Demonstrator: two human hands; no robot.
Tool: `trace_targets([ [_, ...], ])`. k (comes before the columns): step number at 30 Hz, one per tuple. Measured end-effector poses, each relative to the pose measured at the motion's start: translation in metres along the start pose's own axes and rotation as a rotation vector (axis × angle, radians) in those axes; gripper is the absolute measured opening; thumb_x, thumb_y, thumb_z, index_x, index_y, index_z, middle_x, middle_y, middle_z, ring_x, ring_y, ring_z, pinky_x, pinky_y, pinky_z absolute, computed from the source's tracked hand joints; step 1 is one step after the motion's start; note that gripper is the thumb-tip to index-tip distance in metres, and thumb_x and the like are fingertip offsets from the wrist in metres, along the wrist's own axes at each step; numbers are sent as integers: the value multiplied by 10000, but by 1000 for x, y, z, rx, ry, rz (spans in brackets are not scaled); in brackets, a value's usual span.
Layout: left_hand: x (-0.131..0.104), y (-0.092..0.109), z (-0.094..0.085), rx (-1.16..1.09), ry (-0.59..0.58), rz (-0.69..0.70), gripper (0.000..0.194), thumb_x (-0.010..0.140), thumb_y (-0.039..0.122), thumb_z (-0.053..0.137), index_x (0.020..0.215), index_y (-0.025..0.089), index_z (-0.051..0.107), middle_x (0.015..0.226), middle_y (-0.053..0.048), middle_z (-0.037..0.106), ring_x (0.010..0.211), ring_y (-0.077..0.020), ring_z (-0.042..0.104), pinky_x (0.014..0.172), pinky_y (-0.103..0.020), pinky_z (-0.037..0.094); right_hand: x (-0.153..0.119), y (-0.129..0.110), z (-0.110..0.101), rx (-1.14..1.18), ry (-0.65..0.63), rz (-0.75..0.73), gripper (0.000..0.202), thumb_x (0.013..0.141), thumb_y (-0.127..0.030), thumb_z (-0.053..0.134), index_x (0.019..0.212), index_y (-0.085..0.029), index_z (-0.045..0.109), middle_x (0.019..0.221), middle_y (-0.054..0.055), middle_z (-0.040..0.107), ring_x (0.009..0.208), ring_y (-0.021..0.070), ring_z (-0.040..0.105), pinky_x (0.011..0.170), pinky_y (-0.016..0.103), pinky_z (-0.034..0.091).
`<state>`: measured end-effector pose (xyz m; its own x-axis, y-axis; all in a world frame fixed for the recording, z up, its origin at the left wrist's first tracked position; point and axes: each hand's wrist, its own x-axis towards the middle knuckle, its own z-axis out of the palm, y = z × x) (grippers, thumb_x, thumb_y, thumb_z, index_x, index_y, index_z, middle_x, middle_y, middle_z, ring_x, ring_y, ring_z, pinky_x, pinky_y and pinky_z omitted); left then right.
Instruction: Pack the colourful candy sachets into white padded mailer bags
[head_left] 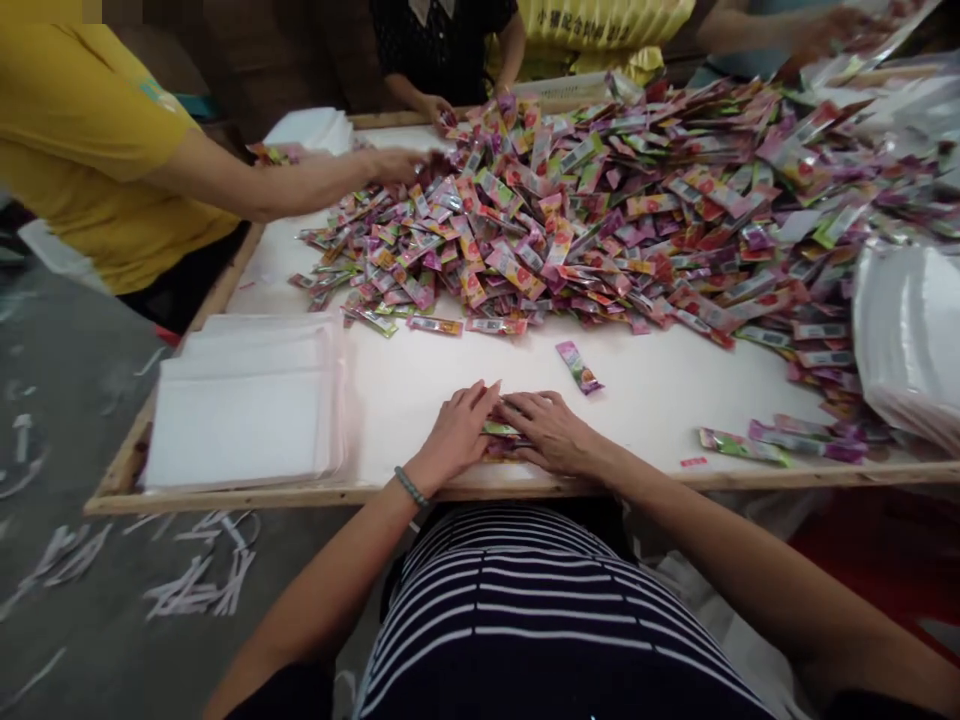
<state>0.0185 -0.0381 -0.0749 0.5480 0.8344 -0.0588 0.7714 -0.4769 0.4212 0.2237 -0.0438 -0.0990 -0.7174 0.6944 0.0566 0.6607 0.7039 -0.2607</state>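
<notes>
Landmark: the small stack of sachets (501,438) under your hands, at the near edge of the table (420,380).
Co-worker's arm: far left and beyond the stack, a person in a yellow shirt reaches a hand (397,165) into the left end of the big heap.
White bags: left of the stack, a pile of flat white bags (247,405) lies near the table's left corner.
Your left hand: your left hand (459,432) lies flat, fingers together and stretched out, pressing on the left side of the stack; a bead bracelet (411,487) sits on that wrist.
Stack: it lies between and under both palms, only a sliver of green and pink wrapper showing.
Your right hand: your right hand (551,432) also rests palm down on the right side of the stack, fingertips meeting those of the left; it is not closed around anything.
Single sachet: just beyond and right of the stack, one purple sachet (578,366) lies alone.
Heap: well beyond the stack, a wide heap of sachets (637,210) covers the far half of the table.
Loose sachets: right of the stack, a few sachets (780,442) lie along the near edge.
Clear bags: far right of the stack, a pile of clear bags (907,340).
</notes>
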Motion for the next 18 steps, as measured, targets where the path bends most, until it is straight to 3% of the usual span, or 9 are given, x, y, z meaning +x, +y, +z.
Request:
trace_targets([
  [3, -18, 0, -30, 66, 212, -116, 467, 859, 207, 543, 1319, 156, 489, 1308, -142, 561, 1228, -242, 507, 1051, -385, 413, -3, -4, 9, -25, 45, -22, 556, 924, -325, 490, 1446, -193, 352, 1353, 153, 525, 1167, 294, 520, 905, 445, 454],
  [5, -38, -14, -56, 205, 429, -357, 317, 902, 231, 475, 1194, 157, 576, 1169, -132, 630, 1113, -238, 577, 986, -379, 457, -7, -5, 18, -46, 75, -27, 550, 913, -247, 469, 1448, -201, 349, 1319, 144, 552, 1122, 289, 545, 869, 437, 481],
  [7, -61, -37, -80, 405, 533, -682, 293, 920, 256, 426, 1108, 126, 610, 1058, -164, 656, 1031, -281, 612, 917, -427, 482, -11, -6, 25, -47, 106, -43, 576, 891, -182, 452, 1455, -203, 339, 1293, 140, 571, 1092, 284, 560, 856, 437, 500],
  [8, -72, -49, -88, 492, 493, -826, 310, 919, 277, 422, 1079, 97, 617, 1018, -191, 659, 1011, -313, 619, 885, -452, 488, -12, -6, 28, -42, 121, -51, 594, 876, -156, 447, 1458, -206, 337, 1283, 139, 577, 1080, 280, 566, 855, 437, 507],
  [10, -91, -72, -95, 570, 280, -984, 340, 898, 294, 446, 1037, 37, 619, 974, -236, 654, 979, -353, 634, 822, -457, 504, -13, -8, 31, -30, 150, -61, 629, 850, -121, 445, 1462, -215, 335, 1265, 137, 588, 1061, 277, 577, 856, 437, 520],
  [13, -109, -93, -89, 561, 80, -980, 304, 848, 192, 477, 1068, 23, 600, 980, -235, 656, 941, -327, 660, 757, -393, 517, -13, -11, 31, -4, 195, -52, 652, 838, -121, 451, 1468, -235, 331, 1239, 128, 608, 1046, 274, 593, 851, 436, 538],
  [16, -119, -91, -82, 560, 83, -961, 306, 822, 119, 455, 1093, 78, 590, 960, -182, 671, 888, -282, 672, 742, -360, 509, -13, -7, 35, 83, 226, -13, 679, 837, -151, 468, 1486, -266, 304, 1229, 108, 625, 1060, 268, 602, 872, 434, 543],
  [18, -121, -79, -81, 565, 163, -922, 313, 830, 115, 434, 1106, 120, 581, 972, -147, 668, 907, -259, 658, 777, -350, 500, -13, -1, 38, 189, 249, 48, 684, 829, -171, 476, 1483, -289, 316, 1223, 93, 638, 1068, 264, 610, 876, 431, 544],
])
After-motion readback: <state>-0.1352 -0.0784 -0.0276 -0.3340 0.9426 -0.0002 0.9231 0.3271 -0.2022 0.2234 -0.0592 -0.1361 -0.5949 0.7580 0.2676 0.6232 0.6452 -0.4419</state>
